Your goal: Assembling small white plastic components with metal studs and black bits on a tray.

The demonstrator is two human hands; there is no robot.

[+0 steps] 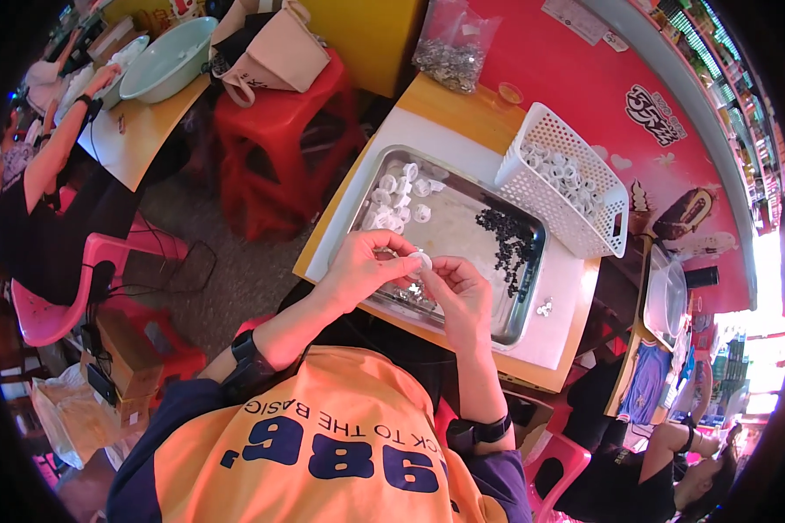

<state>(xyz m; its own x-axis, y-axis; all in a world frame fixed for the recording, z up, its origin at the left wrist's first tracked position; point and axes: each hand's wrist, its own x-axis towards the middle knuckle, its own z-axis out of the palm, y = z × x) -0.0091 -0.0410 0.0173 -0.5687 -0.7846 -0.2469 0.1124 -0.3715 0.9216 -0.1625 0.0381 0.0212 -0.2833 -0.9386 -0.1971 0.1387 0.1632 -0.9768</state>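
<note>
Over the near edge of a metal tray point(449, 225), my left hand point(371, 268) and my right hand point(455, 292) come together on a small round white plastic part point(422, 261). Both hands are closed, thumbs and fingers pinching the part from either side. White plastic parts point(401, 196) lie loose in the tray's far left corner. Small black pieces point(504, 240) are spread along its right side. Beneath my hands sits a little heap of shiny metal pieces point(414, 292), partly hidden by them.
A perforated white basket point(532, 131) of white parts stands beyond the tray, near a bag of metal pieces point(449, 57). A few small pieces point(545, 307) lie right of the tray. A red stool point(279, 131) bears a cloth bag point(275, 52). Other people sit left and right.
</note>
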